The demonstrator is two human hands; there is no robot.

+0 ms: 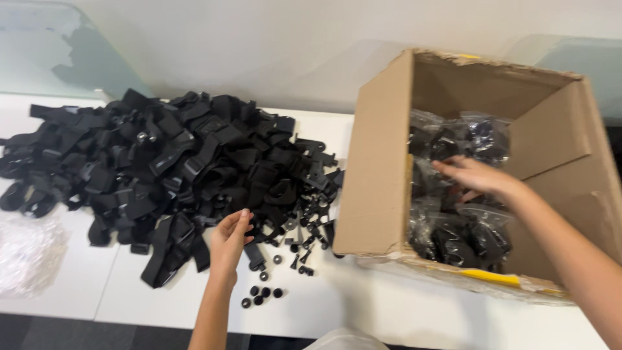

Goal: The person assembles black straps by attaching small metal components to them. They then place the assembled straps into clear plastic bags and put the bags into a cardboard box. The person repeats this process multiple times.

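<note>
The left hand [230, 240], fingers loosely curled and holding nothing, touches the near edge of a large heap of black webbing straps [168, 162] on the white tabletop [363, 304]. Small black round screws and caps [262, 295] lie just beside it, near the front edge. The right hand [473, 178], half open, reaches inside the open brown cardboard box [379, 168] onto clear plastic bags of black parts [463, 236]; whether it grips one I cannot tell. A crumpled clear plastic sheet [29, 253] lies far left.

A crumpled heap of clear plastic wrap [29, 253] is seen at the left edge of the white table [363, 304]. Behind it, a pale wall [259, 45] is met by frosted glass panels [45, 52].
</note>
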